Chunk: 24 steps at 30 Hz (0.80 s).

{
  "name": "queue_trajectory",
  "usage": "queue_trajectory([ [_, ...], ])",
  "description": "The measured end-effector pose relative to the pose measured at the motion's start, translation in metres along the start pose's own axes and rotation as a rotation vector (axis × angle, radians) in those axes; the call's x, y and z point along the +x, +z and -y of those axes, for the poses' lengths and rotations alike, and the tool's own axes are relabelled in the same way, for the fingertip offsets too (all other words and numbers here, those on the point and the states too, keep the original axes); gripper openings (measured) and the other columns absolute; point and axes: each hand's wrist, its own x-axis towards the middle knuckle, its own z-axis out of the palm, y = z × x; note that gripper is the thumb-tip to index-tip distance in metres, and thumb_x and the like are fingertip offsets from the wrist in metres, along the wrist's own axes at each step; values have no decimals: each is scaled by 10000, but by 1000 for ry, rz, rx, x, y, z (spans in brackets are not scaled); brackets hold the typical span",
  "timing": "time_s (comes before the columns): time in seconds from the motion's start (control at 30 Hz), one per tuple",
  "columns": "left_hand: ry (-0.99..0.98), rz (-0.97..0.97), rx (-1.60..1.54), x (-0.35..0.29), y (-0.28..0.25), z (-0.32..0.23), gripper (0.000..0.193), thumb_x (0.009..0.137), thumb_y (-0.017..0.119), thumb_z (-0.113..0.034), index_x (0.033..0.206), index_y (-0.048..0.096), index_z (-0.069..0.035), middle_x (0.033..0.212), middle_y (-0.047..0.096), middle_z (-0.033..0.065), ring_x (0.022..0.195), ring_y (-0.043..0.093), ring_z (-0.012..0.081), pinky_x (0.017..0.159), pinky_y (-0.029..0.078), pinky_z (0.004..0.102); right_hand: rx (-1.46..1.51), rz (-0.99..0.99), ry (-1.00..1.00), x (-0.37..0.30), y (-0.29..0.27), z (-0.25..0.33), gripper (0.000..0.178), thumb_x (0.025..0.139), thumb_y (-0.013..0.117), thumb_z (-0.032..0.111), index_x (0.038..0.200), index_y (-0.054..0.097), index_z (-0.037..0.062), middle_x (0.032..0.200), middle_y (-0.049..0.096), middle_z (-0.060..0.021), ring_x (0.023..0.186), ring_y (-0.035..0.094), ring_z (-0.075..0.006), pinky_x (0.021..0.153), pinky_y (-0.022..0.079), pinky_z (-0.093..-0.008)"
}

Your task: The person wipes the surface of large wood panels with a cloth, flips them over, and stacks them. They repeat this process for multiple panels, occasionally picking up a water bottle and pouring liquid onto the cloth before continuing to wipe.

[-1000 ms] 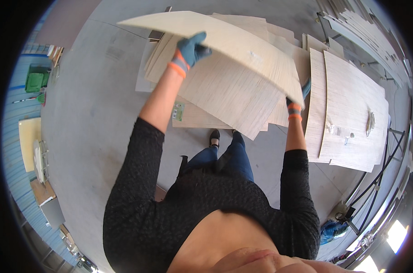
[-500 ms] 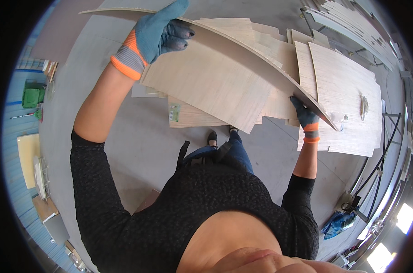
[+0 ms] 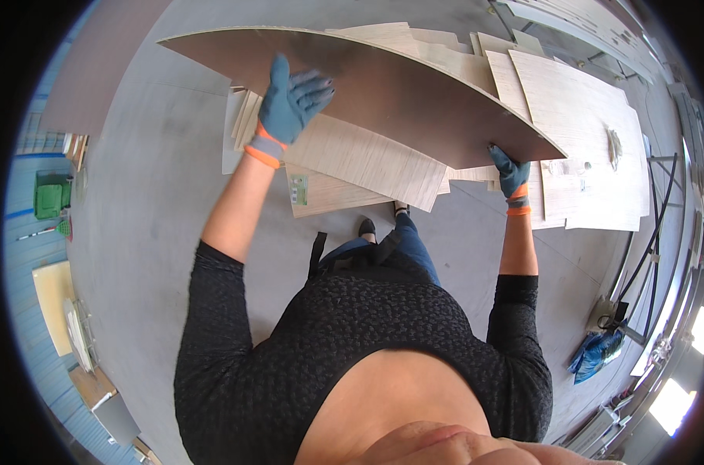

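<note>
A large thin panel [image 3: 391, 97] stands tilted in front of me, its smooth dark-brown face turned toward me. My left hand [image 3: 292, 107], in a blue-grey glove with an orange cuff, is open in front of the panel's left part, fingers apart; whether it touches the face I cannot tell. At the lower right corner my right hand [image 3: 512, 172], gloved alike, grips the panel's lower edge; part of its fingers is hidden. Behind and below the panel lies a spread stack of pale wood-grain boards [image 3: 367, 161], partly covered by it. One lower board bears a green-and-white label [image 3: 298, 188].
More pale boards [image 3: 577, 132] lie to the right, with a small clear-plastic bundle [image 3: 615, 149] on top. A dark metal frame [image 3: 653, 232] and a blue plastic bag [image 3: 595, 355] are at the far right. A green bin [image 3: 51, 195] stands by the left wall.
The panel has tipped so its brown face shows broadly. My left hand has left the upper edge, opened, and come down and nearer. My right hand still grips the corner, slightly higher in view.
</note>
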Motion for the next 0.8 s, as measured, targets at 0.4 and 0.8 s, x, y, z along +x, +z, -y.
queue_trajectory([
  [0.4,-612,-541,-227,71,-204,331,1106,685,486,-1007,1472,469,-231,1098,562,17,928,535,230,798,429,428,-140,-148,-82,15,124,197,253,940,790,196,1105,781,4,954,797,-122,857,697,-111,768,544,-281],
  [0.8,-287,-88,-497,28,-59,308,745,832,534,-675,1395,603,-192,1483,539,56,1360,465,337,1146,380,555,-179,-407,-148,-25,11,212,262,970,752,209,1100,757,-18,918,783,-148,815,719,-144,723,553,-313],
])
